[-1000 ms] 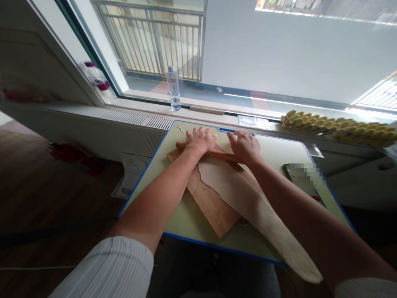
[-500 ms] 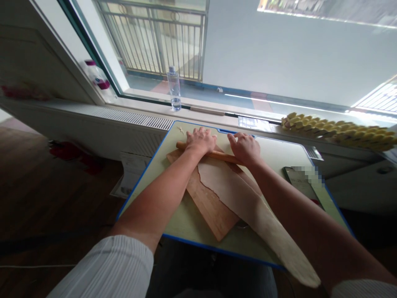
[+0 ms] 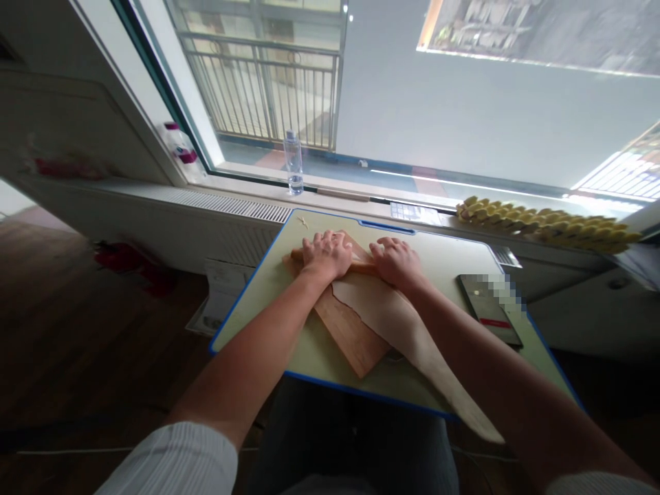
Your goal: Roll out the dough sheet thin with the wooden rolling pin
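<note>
Pale dough lay beneath the wooden rolling pin, which sat under both palms, and ran down past the near edge of the table. The left hand and right hand rested on the pin from above; whether the fingers closed around it could not be told. The dough looked flat and smooth, its left edge ragged. One sheet, one pin, one wooden board, one phone.
</note>
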`<state>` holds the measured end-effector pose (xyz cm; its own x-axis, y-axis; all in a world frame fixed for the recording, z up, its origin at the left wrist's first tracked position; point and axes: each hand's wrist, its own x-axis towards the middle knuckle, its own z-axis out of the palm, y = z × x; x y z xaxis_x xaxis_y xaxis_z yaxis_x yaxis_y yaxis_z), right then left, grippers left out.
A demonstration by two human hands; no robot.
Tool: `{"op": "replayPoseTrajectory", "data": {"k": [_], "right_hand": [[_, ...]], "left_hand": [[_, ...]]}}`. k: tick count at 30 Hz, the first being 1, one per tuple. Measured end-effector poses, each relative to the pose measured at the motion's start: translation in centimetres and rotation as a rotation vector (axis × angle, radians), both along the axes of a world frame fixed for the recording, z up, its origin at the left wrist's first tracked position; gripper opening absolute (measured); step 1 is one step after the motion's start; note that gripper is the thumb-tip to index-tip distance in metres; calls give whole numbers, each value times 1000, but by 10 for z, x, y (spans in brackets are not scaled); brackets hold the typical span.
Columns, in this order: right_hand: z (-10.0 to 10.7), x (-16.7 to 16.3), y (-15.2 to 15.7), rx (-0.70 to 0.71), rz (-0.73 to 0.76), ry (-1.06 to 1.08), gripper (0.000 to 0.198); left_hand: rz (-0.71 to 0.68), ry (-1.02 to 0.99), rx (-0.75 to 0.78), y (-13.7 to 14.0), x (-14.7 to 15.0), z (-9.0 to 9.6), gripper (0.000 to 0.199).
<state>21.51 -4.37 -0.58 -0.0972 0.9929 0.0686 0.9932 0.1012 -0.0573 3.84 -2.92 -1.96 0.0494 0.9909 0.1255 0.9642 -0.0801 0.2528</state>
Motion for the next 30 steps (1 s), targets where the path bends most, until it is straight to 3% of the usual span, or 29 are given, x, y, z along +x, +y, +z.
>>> {"op": "replayPoseTrajectory", "data": {"k": [8, 12, 22, 30], "right_hand": [[1, -6, -31, 53, 41, -87, 48], [1, -7, -32, 35, 67, -105, 48], [-4, -11, -2, 24, 74, -70, 46], [-8, -13, 35, -45, 19, 29, 52]], "left_hand": [[28, 13, 20, -57, -3, -1, 64], [25, 6, 18, -70, -4, -4, 66], [41, 10, 82, -42, -9, -4, 60], [52, 7, 2, -7, -15, 0, 53]]}}
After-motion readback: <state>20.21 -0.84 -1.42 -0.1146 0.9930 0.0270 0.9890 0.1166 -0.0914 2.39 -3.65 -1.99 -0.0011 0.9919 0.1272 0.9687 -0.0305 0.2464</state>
